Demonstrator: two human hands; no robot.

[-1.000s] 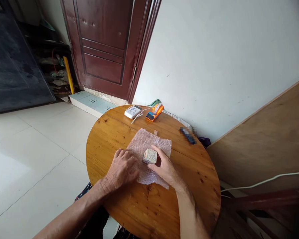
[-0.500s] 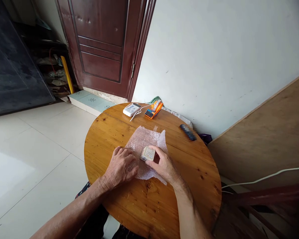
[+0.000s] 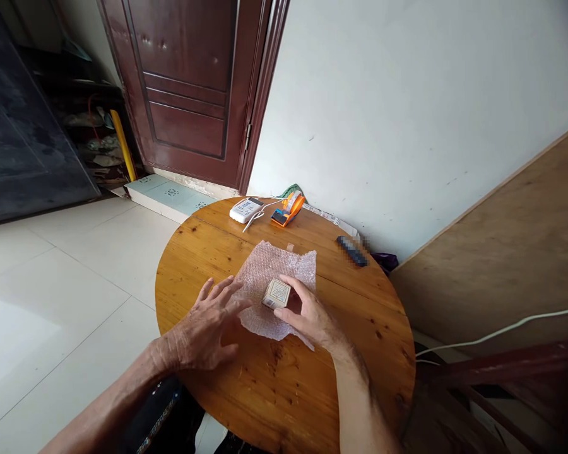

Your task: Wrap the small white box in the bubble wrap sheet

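Note:
A small printed cardboard box (image 3: 277, 294) sits on a sheet of bubble wrap (image 3: 260, 268) spread over the round wooden table (image 3: 208, 233). My right hand (image 3: 307, 312) has its thumb at the near side of the box and its fingers around the far side, holding it. My left hand (image 3: 213, 325) is to the left, its fingers spread and holding nothing. Its fingertips reach over the left edge of the bubble wrap. The lower right side of the box is partly covered by my right hand.
Toward the back of the table lie a white device with a cable (image 3: 246, 210) and an orange tape dispenser (image 3: 288, 211). A dark, blurred-out object (image 3: 353, 251) lies at the right. A white wall (image 3: 383, 126) and a brown door (image 3: 184, 82) stand behind.
My left hand has drawn back to the left, away from the box and off most of the bubble wrap, its fingers spreading. The right hand stays at the box.

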